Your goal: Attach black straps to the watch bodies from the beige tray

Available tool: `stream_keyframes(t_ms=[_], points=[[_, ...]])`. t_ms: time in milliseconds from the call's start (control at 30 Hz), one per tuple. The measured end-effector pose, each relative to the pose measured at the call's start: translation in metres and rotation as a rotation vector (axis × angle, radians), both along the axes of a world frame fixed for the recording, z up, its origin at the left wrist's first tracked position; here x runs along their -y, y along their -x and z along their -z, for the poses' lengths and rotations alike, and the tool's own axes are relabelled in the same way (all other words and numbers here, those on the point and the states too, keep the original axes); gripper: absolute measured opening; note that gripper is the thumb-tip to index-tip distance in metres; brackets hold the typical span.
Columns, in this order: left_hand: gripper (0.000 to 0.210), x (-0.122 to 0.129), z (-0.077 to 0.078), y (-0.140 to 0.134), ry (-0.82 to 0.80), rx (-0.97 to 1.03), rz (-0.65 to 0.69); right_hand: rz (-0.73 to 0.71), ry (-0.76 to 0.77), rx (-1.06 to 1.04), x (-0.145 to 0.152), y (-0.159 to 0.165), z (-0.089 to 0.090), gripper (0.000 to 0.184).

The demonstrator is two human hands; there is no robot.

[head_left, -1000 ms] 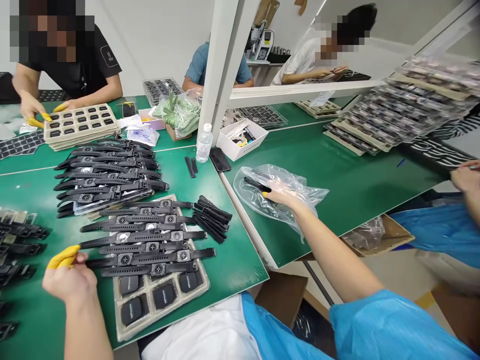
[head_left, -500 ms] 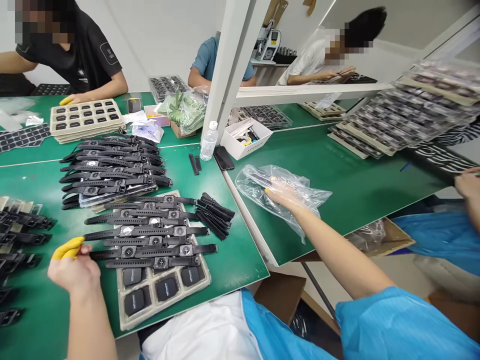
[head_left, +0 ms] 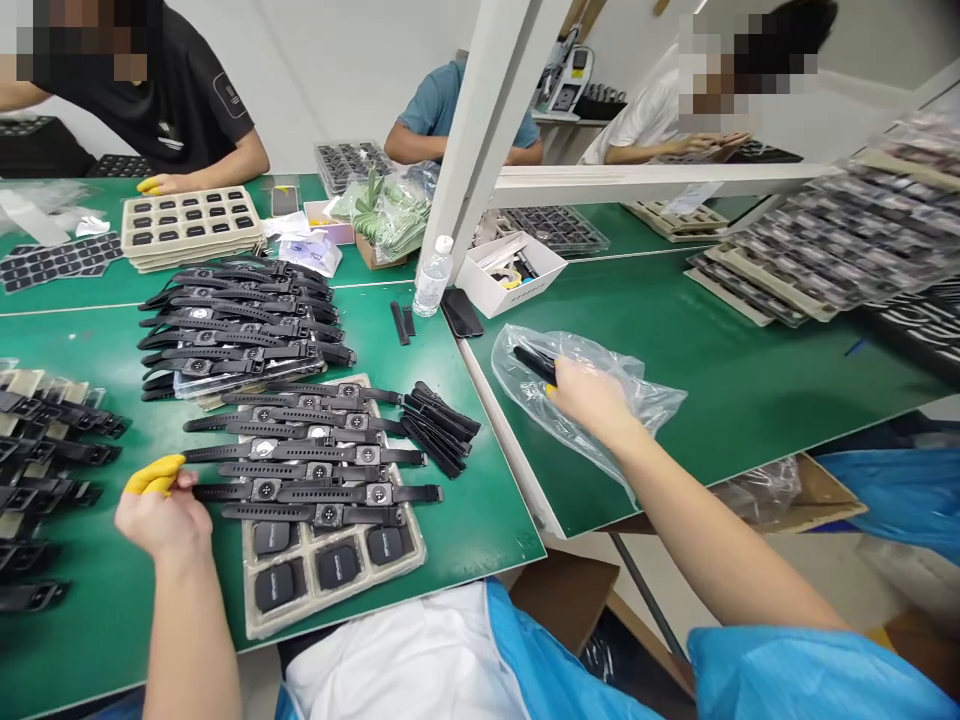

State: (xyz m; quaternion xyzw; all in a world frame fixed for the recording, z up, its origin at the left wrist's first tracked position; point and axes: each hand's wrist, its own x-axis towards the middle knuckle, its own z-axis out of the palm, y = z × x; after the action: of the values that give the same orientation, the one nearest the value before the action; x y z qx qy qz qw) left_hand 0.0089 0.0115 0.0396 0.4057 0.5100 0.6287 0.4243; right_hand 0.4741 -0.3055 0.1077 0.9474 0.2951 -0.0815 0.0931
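Note:
My left hand (head_left: pixel 166 510), with yellow finger cots, is closed at the left ends of the black straps on a tray. Its fingertips pinch the end of a watch strap (head_left: pixel 210 454); the exact grip is partly hidden. Smartwatches with black straps (head_left: pixel 328 515) lie in rows across the beige tray (head_left: pixel 337 598), whose front pockets hold square black pieces (head_left: pixel 337 567). My right hand (head_left: pixel 592 400) is closed on black watch straps (head_left: pixel 535 362) at a clear plastic bag (head_left: pixel 517 425). A loose pile of black straps (head_left: pixel 439 428) rests beside the tray.
Another stack of strapped watches (head_left: pixel 240 320) stands behind the tray, and more trays (head_left: pixel 45 440) are at far left. A water bottle (head_left: pixel 434 275), a phone (head_left: pixel 463 312) and a white box (head_left: pixel 514 275) sit near the white post (head_left: pixel 480 130). Co-workers sit opposite.
My right hand has come up out of the plastic bag's folds, and black straps now show in its fingers. My left hand stays by the strap ends. The view has shifted slightly.

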Motion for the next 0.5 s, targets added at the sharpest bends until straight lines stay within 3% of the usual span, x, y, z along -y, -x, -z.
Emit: stream_keyframes(t_ms=[133, 233, 333, 433, 500], points=[[0.012, 0.004, -0.001, -0.002, -0.061, 0.010, 0.036, -0.182, -0.081, -0.316, -0.016, 0.055, -0.005, 0.028], [0.012, 0.009, -0.003, -0.007, -0.138, 0.002, 0.063, -0.247, -0.194, -0.345, -0.037, 0.092, 0.001, 0.043], [0.013, 0.022, -0.010, -0.008, -0.231, -0.037, 0.141, -0.341, -0.186, -0.382, -0.050, 0.112, 0.014, 0.052], [0.014, 0.050, -0.024, 0.005, -0.280, -0.177, 0.303, -0.385, -0.181, -0.395, -0.047, 0.113, 0.029, 0.045], [0.012, 0.076, -0.037, 0.020, -0.297, -0.411, 0.526, -0.408, -0.233, -0.414, -0.037, 0.105, 0.036, 0.038]])
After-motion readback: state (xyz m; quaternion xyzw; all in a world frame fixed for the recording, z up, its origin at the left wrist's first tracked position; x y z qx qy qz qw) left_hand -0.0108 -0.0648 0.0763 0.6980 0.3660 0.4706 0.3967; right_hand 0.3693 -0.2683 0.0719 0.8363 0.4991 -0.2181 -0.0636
